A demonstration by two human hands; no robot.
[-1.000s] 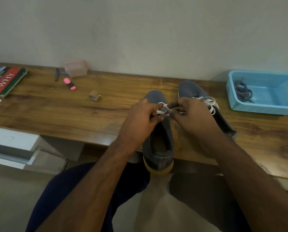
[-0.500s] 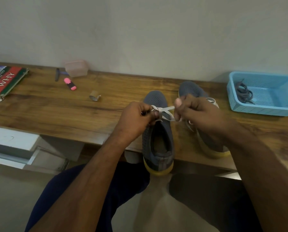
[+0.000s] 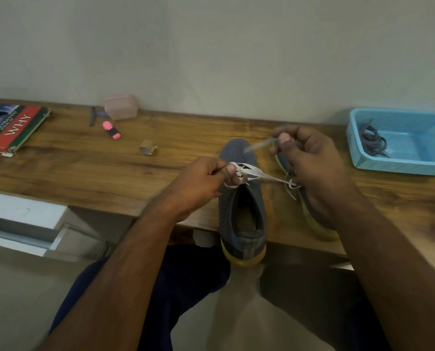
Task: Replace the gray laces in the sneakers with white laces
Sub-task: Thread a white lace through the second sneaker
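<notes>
A grey sneaker with a yellow sole (image 3: 241, 211) lies at the desk's front edge, heel over the edge toward me. A white lace (image 3: 251, 173) runs across its throat. My left hand (image 3: 201, 183) pinches one part of the lace at the sneaker's left side. My right hand (image 3: 310, 160) holds the other end, pulled up and to the right, its tip blurred near the toe. The second sneaker (image 3: 312, 219) lies to the right, mostly hidden under my right hand. Grey laces (image 3: 372, 141) lie in the blue basket (image 3: 401, 165).
On the wooden desk (image 3: 84, 168) lie a book (image 3: 11, 127) at far left, a pink highlighter (image 3: 111, 130), a dark pen (image 3: 92, 116), a pink plastic box (image 3: 121, 106) by the wall and a small cardboard roll (image 3: 148, 151). A white drawer unit (image 3: 21, 219) stands below left.
My hands have drawn apart: the right hand rose up and to the right with the lace end, stretching the white lace; the left hand stays at the sneaker's throat.
</notes>
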